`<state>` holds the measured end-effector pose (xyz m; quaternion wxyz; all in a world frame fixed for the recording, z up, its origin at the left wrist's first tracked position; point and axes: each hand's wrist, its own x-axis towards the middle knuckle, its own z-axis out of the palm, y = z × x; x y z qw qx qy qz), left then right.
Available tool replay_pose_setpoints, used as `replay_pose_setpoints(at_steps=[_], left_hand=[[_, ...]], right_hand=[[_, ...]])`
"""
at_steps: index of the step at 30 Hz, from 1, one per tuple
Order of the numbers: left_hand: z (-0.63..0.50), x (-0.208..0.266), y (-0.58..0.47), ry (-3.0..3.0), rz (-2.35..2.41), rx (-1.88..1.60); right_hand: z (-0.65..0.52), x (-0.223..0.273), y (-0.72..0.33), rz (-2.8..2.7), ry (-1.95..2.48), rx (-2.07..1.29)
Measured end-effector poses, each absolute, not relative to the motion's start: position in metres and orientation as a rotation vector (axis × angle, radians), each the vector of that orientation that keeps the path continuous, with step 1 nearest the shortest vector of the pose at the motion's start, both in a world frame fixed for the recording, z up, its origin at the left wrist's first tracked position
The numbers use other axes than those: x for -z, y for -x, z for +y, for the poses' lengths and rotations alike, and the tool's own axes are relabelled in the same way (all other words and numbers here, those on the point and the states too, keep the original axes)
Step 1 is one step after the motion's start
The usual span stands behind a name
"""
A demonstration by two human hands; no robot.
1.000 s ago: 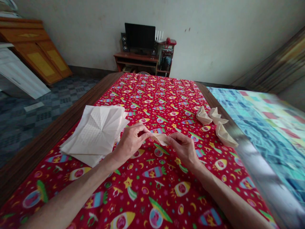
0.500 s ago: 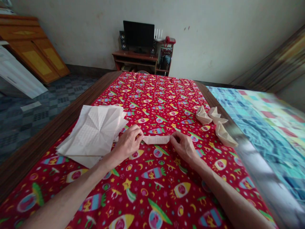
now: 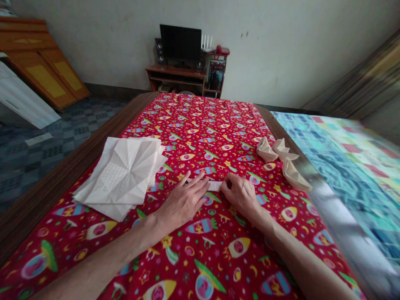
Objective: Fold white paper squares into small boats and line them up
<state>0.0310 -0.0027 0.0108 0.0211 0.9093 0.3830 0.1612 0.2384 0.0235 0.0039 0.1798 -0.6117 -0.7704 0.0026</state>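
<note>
A narrow folded strip of white paper (image 3: pixel 215 186) lies across the red patterned cloth in front of me. My left hand (image 3: pixel 186 199) rests flat over the strip's left part, fingers stretched and spread, hiding much of it. At the right end, my right hand (image 3: pixel 239 191) pinches the paper between thumb and curled fingers. To the left of my left hand is a stack of creased white paper sheets (image 3: pixel 129 171). Folded paper boats (image 3: pixel 295 175) sit to the right of my right hand.
The red cloth (image 3: pixel 200 121) covers a brown wooden table (image 3: pixel 125 118). Beyond it, a desk (image 3: pixel 175 71) holds a monitor (image 3: pixel 180 45), speakers and a red telephone (image 3: pixel 222 50). A bed with a blue checked cover (image 3: pixel 331 166) adjoins the right side. Cabinets (image 3: pixel 46 62) stand at left.
My left hand has let go of the strip's left end, opened out and moved right onto the paper. My right hand keeps its pinch in nearly the same place.
</note>
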Motion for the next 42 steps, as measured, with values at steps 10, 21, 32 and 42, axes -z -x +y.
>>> replay_pose_setpoints(at_steps=[10,21,32,42], left_hand=[[-0.011,-0.003,-0.032,-2.764,1.270,-0.377],[-0.013,-0.008,-0.014,-2.823,1.310,-0.380],[0.004,0.004,-0.004,-2.757,1.335,-0.725],[0.023,0.013,-0.010,-2.365,1.394,-1.060]], right_hand=[[-0.002,-0.013,-0.229,-2.573,1.143,0.262],[-0.019,-0.004,-0.246,-2.598,1.167,0.045],[0.005,-0.004,-0.250,-2.308,1.246,-0.044],[0.012,0.003,-0.241,-2.191,1.285,-0.216]])
